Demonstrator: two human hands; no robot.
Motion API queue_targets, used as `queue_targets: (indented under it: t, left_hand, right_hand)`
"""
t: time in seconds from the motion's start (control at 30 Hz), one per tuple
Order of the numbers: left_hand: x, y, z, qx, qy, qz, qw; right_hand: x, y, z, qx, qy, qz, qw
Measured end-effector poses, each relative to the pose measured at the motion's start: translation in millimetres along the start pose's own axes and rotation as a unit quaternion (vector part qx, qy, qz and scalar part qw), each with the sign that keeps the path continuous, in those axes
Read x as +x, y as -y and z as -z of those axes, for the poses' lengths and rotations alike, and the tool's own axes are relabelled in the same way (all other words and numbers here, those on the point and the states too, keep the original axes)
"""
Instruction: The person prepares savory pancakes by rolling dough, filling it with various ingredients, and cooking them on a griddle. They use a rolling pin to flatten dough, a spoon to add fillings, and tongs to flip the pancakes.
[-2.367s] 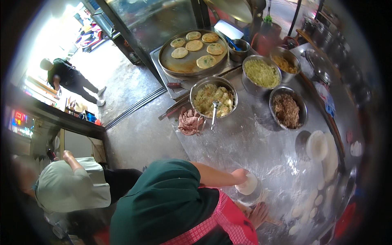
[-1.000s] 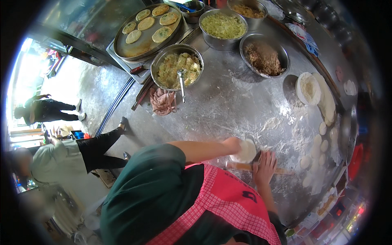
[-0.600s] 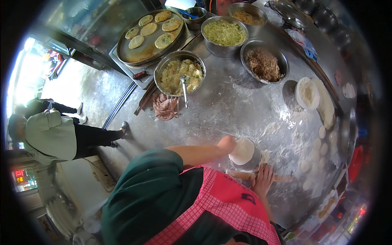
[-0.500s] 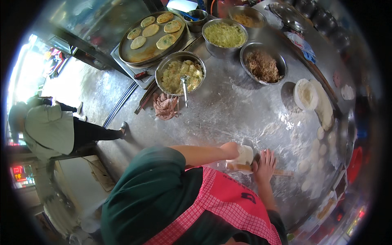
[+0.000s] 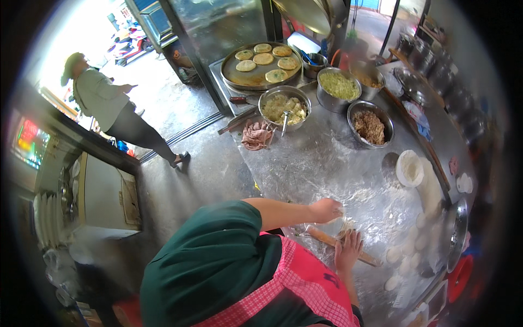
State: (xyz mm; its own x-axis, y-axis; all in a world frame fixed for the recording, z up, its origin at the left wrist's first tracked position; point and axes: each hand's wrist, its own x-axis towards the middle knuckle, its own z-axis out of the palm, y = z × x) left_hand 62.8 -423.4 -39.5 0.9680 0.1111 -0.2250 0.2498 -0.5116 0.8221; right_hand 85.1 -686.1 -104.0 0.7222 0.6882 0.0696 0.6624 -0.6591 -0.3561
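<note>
Over the floured metal worktop (image 5: 283,169), my left hand (image 5: 327,210) is closed, its fingertips pressed together. A pale patch beside those fingertips may be dough or flour; I cannot tell which. My right hand (image 5: 350,250) lies flat across a wooden rolling pin (image 5: 322,235), fingers stretched forward and apart. The pin's other end sticks out to the right of that hand. Several pale, round dough pieces (image 5: 393,254) lie on the flour to the right. Farther off stands a white bowl of flour (image 5: 409,169), next to a long strip of dough (image 5: 430,188).
At the back are metal bowls of chopped greens (image 5: 339,85), brown filling (image 5: 369,128) and pale filling with a scoop (image 5: 284,109). A crumpled pink cloth (image 5: 257,135) lies by them. Flatbreads sit on a round griddle (image 5: 234,76). A person (image 5: 103,95) walks by the doorway.
The view has swung left, showing more doorway. My left hand has come off the white dough sheet it was touching. The rolling pin is tilted more, with my right hand still on it.
</note>
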Motion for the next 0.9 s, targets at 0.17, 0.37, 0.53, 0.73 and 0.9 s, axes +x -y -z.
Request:
queue_targets:
  t: [0.17, 0.37, 0.53, 0.73, 0.9]
  left_hand:
    - [-29, -76, 22, -0.247, -0.024, -0.026, 0.968]
    - [-57, -62, 47, -0.051, -0.084, -0.004, 0.995]
    - [-88, 8, 83, -0.012, -0.091, -0.036, 0.995]
    - [-136, 98, 170, -0.345, -0.113, 0.029, 0.931]
    - [-159, 137, 239, -0.731, -0.058, -0.021, 0.679]
  right_hand:
    - [42, 13, 38, 0.718, 0.006, -0.204, 0.666]
    - [49, 101, 97, 0.897, 0.018, -0.210, 0.389]
    - [70, 161, 73, 0.883, 0.138, -0.169, 0.415]
    - [133, 253, 38, 0.864, 0.217, -0.186, 0.414]
    - [203, 333, 26, 0.861, 0.290, -0.143, 0.393]
